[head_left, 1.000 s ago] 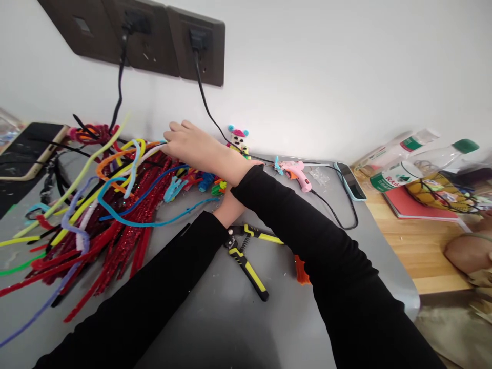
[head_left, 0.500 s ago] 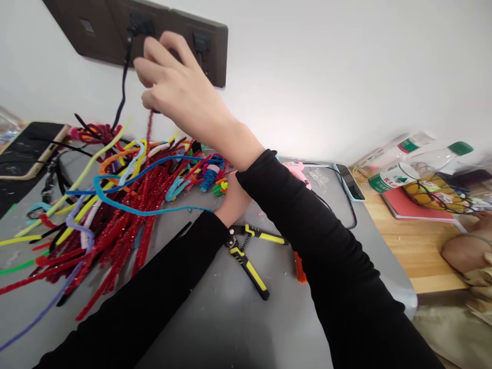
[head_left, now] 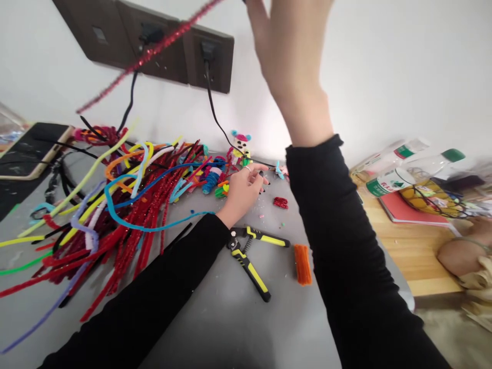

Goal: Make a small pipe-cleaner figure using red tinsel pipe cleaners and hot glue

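Glittery red pipe cleaner [head_left: 154, 51] slants through the air in front of the wall sockets [head_left: 154, 48], its upper end running up to the right hand [head_left: 292, 46], which is raised high against the white wall; the fingertips are cut off by the top edge, so whether they pinch the stem cannot be told. Lower down, the left hand [head_left: 244, 189] rests on the grey table [head_left: 238, 328] with fingers loosely spread, touching nothing clearly, just beside a small red scrap [head_left: 281, 202] and some short coloured pieces [head_left: 213, 182]. Left of it sprawls a heap of pipe cleaners [head_left: 115, 215], mostly red with blue, yellow and purple strands. Yellow-and-black pliers [head_left: 249, 253] lie near the left wrist, and an orange bundle [head_left: 303, 264] lies just right of them. Bottles [head_left: 400, 166] and a red notebook [head_left: 407, 210] sit well apart on the wooden surface to the right.
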Available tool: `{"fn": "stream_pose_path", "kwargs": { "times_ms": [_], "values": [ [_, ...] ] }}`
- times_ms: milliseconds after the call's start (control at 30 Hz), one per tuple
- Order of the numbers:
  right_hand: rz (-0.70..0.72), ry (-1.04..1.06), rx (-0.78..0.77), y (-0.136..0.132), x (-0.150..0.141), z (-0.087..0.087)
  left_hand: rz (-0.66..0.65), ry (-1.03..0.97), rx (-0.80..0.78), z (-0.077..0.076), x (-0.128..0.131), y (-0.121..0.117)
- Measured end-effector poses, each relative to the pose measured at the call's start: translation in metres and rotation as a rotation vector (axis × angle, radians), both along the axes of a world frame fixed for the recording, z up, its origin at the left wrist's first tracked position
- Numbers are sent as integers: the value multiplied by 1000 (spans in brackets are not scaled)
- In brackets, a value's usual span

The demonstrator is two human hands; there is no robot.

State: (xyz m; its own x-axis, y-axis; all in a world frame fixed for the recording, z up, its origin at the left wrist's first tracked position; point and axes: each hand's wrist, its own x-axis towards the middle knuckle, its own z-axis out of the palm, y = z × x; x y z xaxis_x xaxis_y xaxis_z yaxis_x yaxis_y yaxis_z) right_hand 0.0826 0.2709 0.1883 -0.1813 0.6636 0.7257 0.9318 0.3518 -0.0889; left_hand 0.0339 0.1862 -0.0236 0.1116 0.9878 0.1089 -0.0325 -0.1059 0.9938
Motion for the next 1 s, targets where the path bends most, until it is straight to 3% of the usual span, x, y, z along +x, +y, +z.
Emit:
{"fn": "stream_pose_path", "kwargs": {
  "times_ms": [100, 233, 333, 500, 567, 700, 800, 1000],
  "values": [
    [5, 16, 31, -23, 34, -15, -9, -110, 53, 1, -2, -1],
    [240, 157, -264, -54, 97, -62, -5, -256, 139, 1, -4, 0],
    [270, 316, -482, -76, 137, -101, 24, -342, 159, 1, -5, 2],
    [251, 604, -739, -97, 166, -146, 165, -425, 102, -1, -7, 10],
    [271, 648, -735, -98, 171, -160, 266, -451, 82, -3, -9, 14],
    [249, 610, -722, -97, 184, -179, 472, -492, 135, -4, -18, 23],
    [247, 670, -738, -100, 189, -183, 506, -483, 171, -3, -22, 28],
    [355, 1124, -653, -105, 187, -178, 525, -425, 165, -4, -22, 29]
  ]
}}
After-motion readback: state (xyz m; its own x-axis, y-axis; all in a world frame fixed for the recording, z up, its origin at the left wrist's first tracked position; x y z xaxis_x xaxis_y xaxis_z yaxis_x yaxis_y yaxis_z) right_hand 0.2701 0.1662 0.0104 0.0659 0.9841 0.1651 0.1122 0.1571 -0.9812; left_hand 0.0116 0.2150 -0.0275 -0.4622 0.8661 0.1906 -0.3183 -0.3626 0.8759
